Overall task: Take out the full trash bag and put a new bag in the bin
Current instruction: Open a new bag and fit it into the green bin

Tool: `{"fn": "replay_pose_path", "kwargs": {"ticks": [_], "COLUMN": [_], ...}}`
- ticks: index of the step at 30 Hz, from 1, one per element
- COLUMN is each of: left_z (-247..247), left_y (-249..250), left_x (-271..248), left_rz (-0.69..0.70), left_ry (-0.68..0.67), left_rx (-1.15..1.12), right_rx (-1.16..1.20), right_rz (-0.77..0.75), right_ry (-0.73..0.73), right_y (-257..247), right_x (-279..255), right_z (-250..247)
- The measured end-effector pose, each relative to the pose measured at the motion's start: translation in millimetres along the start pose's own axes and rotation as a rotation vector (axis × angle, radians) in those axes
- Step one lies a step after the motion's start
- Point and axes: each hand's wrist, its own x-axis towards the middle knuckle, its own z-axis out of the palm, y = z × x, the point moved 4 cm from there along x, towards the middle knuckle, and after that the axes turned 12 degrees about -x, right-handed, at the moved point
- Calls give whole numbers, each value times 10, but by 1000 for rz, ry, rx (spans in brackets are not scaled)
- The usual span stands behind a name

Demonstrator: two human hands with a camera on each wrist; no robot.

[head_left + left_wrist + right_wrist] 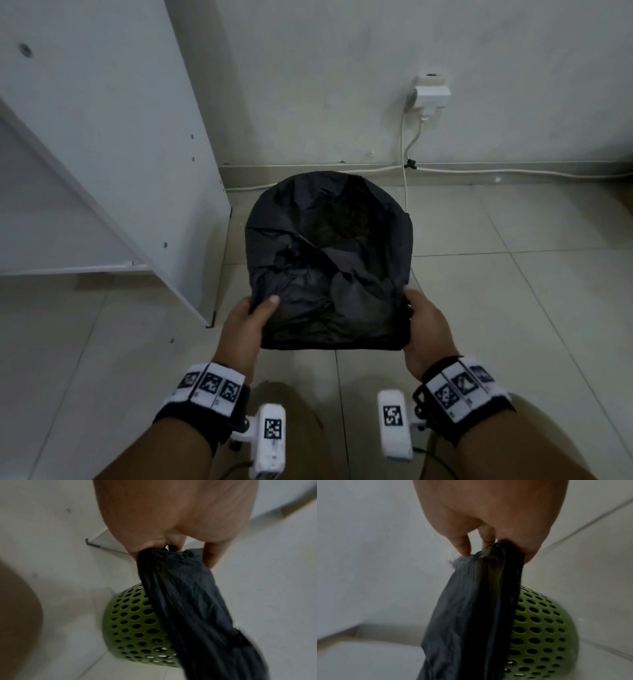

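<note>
A black trash bag [329,260] is spread over the bin on the tiled floor and hides it in the head view. My left hand [251,317] grips the bag's near left edge, thumb on top. My right hand [419,317] grips the near right edge. In the left wrist view my left hand [171,547] pinches bunched black bag [185,595] plastic above the green perforated bin [137,626]. The right wrist view shows my right hand [496,543] pinching the bag [471,615] beside the same green bin [541,635].
A white cabinet [113,144] stands close on the left, its corner near my left hand. Behind the bin is a white wall with a plugged socket [430,94] and a cable [406,192] running down and along the skirting. Tiled floor lies to the right.
</note>
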Motion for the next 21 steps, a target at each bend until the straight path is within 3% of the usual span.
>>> {"fn": "replay_pose_path", "kwargs": {"ticks": [3,6,14,18,21], "left_z": [70,140,350,401,365], "left_y": [-58,-129,-146,-112,-149], "left_x": [-3,4,114,112,89], "left_rz": [221,187,44,-147,-238], "left_ry": [-132,-100,-119,-81,-5], "left_rx": [540,742,451,202,-4], "right_rx": [-550,-749,-885,-903,-736], "right_rz": [-245,-360,-418,-355,-290], "right_ry": [46,70,-8,-27,-73], "right_y": [-57,-100,-117,-29,-30], "right_x": [-96,-141,-116,-95,-132], "right_z": [107,158,194,194,187]}}
